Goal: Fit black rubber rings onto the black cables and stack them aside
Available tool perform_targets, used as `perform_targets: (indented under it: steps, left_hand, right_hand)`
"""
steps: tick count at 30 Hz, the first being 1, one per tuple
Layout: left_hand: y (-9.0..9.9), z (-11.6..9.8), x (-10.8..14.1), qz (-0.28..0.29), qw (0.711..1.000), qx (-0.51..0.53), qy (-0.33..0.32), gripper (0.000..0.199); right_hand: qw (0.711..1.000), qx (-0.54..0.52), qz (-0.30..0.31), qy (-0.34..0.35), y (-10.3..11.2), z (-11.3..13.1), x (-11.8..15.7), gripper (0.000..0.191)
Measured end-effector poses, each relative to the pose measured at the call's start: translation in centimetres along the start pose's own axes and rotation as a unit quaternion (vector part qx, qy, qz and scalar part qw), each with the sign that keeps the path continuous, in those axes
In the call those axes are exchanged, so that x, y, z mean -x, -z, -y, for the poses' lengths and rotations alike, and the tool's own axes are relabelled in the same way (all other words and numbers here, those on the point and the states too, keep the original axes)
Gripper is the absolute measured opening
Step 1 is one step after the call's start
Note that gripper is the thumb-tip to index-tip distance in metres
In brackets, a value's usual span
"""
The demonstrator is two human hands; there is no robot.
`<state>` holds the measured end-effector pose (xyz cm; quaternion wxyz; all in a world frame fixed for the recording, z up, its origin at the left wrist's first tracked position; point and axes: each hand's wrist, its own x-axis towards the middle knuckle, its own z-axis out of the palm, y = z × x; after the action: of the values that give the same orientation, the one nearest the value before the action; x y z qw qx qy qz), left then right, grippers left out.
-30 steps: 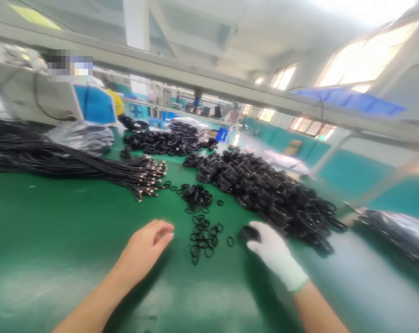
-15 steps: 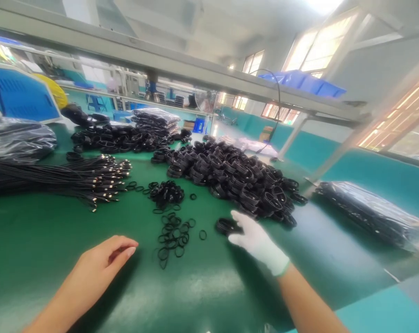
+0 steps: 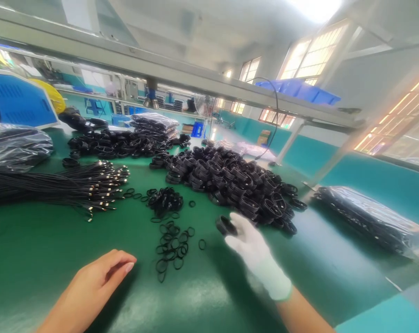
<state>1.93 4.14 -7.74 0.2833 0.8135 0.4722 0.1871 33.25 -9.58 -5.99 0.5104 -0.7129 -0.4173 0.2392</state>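
My right hand [image 3: 249, 245], in a white glove, has its thumb and fingers around a coiled black cable [image 3: 226, 225], which is tilted at the near edge of a large heap of similar coiled cables [image 3: 230, 175]. My bare left hand [image 3: 103, 280] hovers over the green table at the lower left, fingers curled together and thumb close to the index fingertip; nothing shows between them. Between the hands lie loose black rubber bands [image 3: 172, 247], spread out singly. Behind them is a denser pile of black bands [image 3: 165, 201].
Straight black cables [image 3: 56, 185] with metal plugs lie at the left, near a plastic-wrapped bundle [image 3: 16, 145]. More coils [image 3: 115, 143] lie at the back left. A bagged stack [image 3: 365, 217] sits at the right. A shelf beam [image 3: 160, 64] crosses above the table [image 3: 181, 305].
My right hand has closed around the coiled cable and tipped it up a little. The left hand keeps its curled pose. The whole view has shifted slightly.
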Motion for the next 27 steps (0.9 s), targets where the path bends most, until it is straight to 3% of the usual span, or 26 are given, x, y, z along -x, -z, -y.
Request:
perform_targets:
  steps: [3, 7, 10, 12, 14, 16, 19, 22, 24, 25, 27]
  left_hand:
    - [-0.3, -0.2, 0.1, -0.027, 0.999, 0.016, -0.010, 0.030]
    - [0.0, -0.4, 0.1, -0.017, 0.999, 0.024, -0.021, 0.029]
    - [0.6, -0.6, 0.1, 0.028, 0.999, 0.029, -0.023, 0.027]
    - [0.9, -0.8, 0.2, 0.050, 0.998, 0.040, -0.027, 0.027]
    - [1.3, -1.1, 0.5, 0.058, 0.995, 0.079, -0.030, 0.027]
    - [1.6, -1.6, 0.9, 0.079, 0.982, 0.166, -0.048, 0.027]
    - [1.8, -2.1, 1.5, 0.147, 0.925, 0.334, -0.111, 0.041]
    - [1.7, -2.1, 1.9, 0.215, 0.860, 0.440, -0.142, 0.054]
    - [1.6, -2.0, 2.0, 0.242, 0.838, 0.473, -0.125, 0.053]
    - [1.6, -2.0, 2.0, 0.246, 0.835, 0.480, -0.114, 0.051]
    - [1.7, -2.0, 2.2, 0.235, 0.844, 0.471, -0.107, 0.047]
  right_hand:
    - [0.978, -0.181, 0.044, -0.090, -0.8, 0.7, 0.7, 0.061]
    - [0.969, -0.228, 0.050, -0.080, -2.1, 1.2, 1.7, 0.062]
    - [0.963, -0.254, 0.048, -0.077, -3.0, 1.9, 2.6, 0.060]
    - [0.936, -0.331, 0.083, -0.092, -3.9, 2.7, 3.4, 0.051]
    - [0.872, -0.440, 0.144, -0.157, -5.0, 3.4, 4.5, 0.039]
    - [0.783, -0.531, 0.210, -0.246, -6.5, 4.0, 5.6, 0.036]
    - [0.670, -0.600, 0.290, -0.327, -9.2, 4.7, 7.3, 0.039]
    - [0.609, -0.621, 0.330, -0.366, -11.9, 5.3, 8.7, 0.036]
    - [0.604, -0.614, 0.331, -0.385, -13.2, 5.6, 9.2, 0.033]
    - [0.618, -0.598, 0.330, -0.390, -13.6, 5.8, 9.4, 0.033]
    - [0.688, -0.536, 0.315, -0.374, -13.9, 6.0, 9.3, 0.038]
